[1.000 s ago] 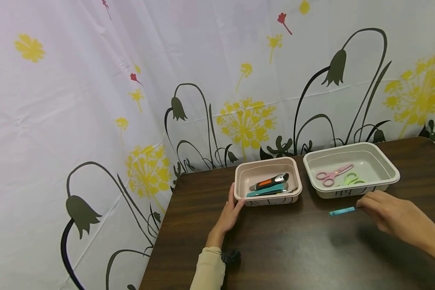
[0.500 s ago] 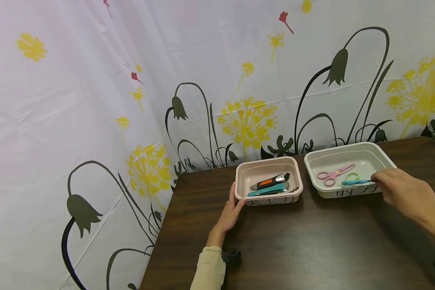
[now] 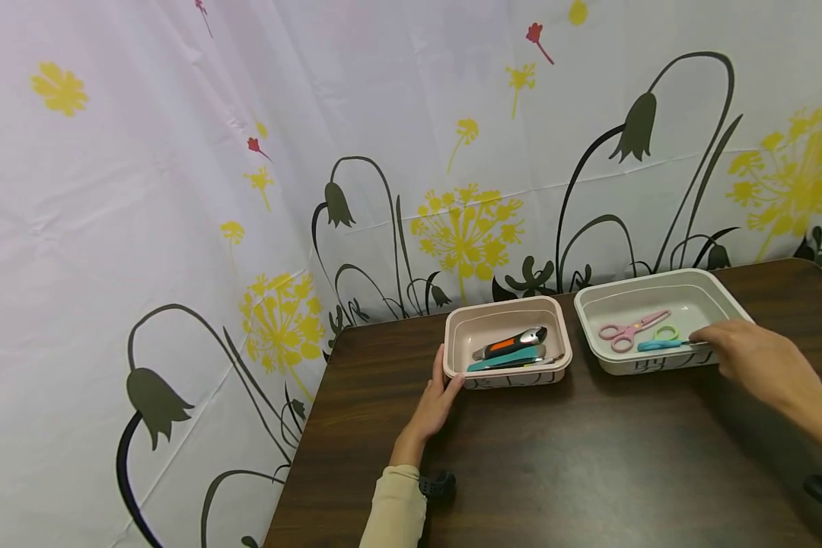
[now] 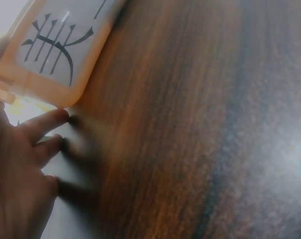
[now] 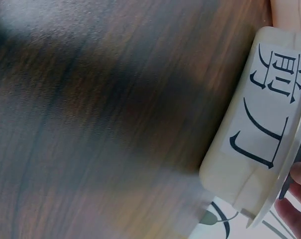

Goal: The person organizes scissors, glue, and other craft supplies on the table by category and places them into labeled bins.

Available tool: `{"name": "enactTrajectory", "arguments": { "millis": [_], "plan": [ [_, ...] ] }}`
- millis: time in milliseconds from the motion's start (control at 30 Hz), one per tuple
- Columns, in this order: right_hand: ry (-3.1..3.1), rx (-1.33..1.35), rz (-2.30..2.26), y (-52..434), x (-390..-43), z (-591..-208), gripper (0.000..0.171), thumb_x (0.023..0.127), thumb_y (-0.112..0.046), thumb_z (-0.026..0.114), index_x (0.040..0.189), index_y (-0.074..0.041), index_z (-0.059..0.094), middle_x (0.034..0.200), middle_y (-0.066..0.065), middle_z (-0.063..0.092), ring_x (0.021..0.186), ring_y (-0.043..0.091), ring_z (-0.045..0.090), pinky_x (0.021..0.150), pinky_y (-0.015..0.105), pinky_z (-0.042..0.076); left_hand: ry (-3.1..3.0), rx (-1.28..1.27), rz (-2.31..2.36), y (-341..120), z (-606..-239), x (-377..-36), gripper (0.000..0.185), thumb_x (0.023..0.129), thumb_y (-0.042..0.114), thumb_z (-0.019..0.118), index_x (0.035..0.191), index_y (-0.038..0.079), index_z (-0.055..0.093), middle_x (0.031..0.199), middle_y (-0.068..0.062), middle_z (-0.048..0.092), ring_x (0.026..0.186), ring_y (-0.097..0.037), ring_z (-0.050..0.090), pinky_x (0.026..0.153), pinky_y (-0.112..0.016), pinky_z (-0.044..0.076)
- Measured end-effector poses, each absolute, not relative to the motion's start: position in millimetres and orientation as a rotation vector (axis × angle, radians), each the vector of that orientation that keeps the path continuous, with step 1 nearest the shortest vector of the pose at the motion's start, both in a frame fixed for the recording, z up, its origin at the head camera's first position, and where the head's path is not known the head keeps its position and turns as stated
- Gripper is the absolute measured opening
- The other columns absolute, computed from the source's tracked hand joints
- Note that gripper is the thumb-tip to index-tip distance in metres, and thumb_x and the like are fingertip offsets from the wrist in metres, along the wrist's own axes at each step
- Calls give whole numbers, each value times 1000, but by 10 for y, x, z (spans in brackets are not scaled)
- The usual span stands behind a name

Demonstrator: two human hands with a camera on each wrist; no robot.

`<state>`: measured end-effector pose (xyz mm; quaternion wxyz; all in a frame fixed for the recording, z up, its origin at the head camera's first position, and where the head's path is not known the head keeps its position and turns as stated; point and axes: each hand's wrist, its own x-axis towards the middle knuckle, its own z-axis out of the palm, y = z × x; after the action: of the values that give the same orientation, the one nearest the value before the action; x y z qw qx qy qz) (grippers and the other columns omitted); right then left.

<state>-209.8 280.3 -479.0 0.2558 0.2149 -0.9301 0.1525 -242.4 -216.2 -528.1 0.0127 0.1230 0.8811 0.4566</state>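
My right hand (image 3: 760, 361) pinches blue-handled scissors (image 3: 660, 345), seen edge-on, by their dark blades, over the front rim of the grey-white bin (image 3: 610, 365). Inside that bin lie pink scissors (image 3: 632, 329) and green scissors (image 3: 667, 332), the green pair partly covered. In the right wrist view, my fingertips and a dark blade (image 5: 286, 186) show at the bin's rim. My left hand (image 3: 428, 411) holds the near left corner of the pale pink bin (image 3: 479, 382), thumb on the front rim. In it lie a black-and-orange utility knife (image 3: 510, 344) and a teal tool (image 3: 514, 358).
Both bins stand at the back of the dark wooden table (image 3: 575, 472), with black-lettered labels on their front walls. A slim dark tool (image 3: 520, 364) also lies in the pink bin. Behind the table hangs a white curtain (image 3: 397, 91) with printed flowers.
My right hand has carried the blue scissors from in front of the grey-white bin up and over its front rim, then slightly left. My left hand stays on the pink bin.
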Motion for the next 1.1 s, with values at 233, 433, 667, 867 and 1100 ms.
{"name": "enactTrajectory", "arguments": {
  "millis": [233, 433, 667, 867, 1100],
  "plan": [
    [-2565, 596, 421, 2779, -2147, -4778, 40, 60, 16, 70, 95, -1, 74, 95, 19, 69, 90, 37, 64, 75, 55, 48, 2679, 420, 1451, -2113, -5034, -2334, 72, 104, 27, 49, 159, 13, 3, 157, -23, 23, 139, -40, 31, 107, -60, 26],
    [-2606, 602, 446, 2770, -2166, -4778, 38, 62, 16, 66, 95, -1, 74, 97, 19, 69, 92, 38, 63, 77, 56, 48, 2695, 422, 1433, -2061, -4877, -2256, 71, 104, 27, 48, 158, 7, 6, 155, -26, 26, 137, -42, 34, 105, -60, 29],
    [-2630, 610, 460, 2784, -2181, -4784, 37, 63, 15, 64, 95, 0, 74, 97, 20, 70, 94, 40, 63, 79, 57, 47, 2668, 427, 1450, -2094, -4996, -2316, 72, 104, 26, 48, 159, 15, 3, 157, -24, 23, 139, -40, 31, 108, -57, 27],
    [-2619, 617, 447, 2820, -2190, -4796, 36, 62, 15, 67, 94, 0, 74, 95, 19, 70, 90, 38, 64, 78, 56, 47, 2710, 408, 1453, -2144, -5268, -2444, 72, 104, 30, 49, 159, 24, 2, 158, -18, 24, 139, -36, 32, 108, -58, 25],
    [-2617, 587, 444, 2892, -2151, -4839, 45, 58, 15, 70, 100, 1, 73, 99, 21, 69, 91, 40, 62, 79, 58, 45, 2743, 378, 1441, -2152, -5299, -2439, 73, 103, 40, 48, 159, 27, 4, 159, -10, 28, 138, -33, 34, 108, -58, 26]
  ]
}}
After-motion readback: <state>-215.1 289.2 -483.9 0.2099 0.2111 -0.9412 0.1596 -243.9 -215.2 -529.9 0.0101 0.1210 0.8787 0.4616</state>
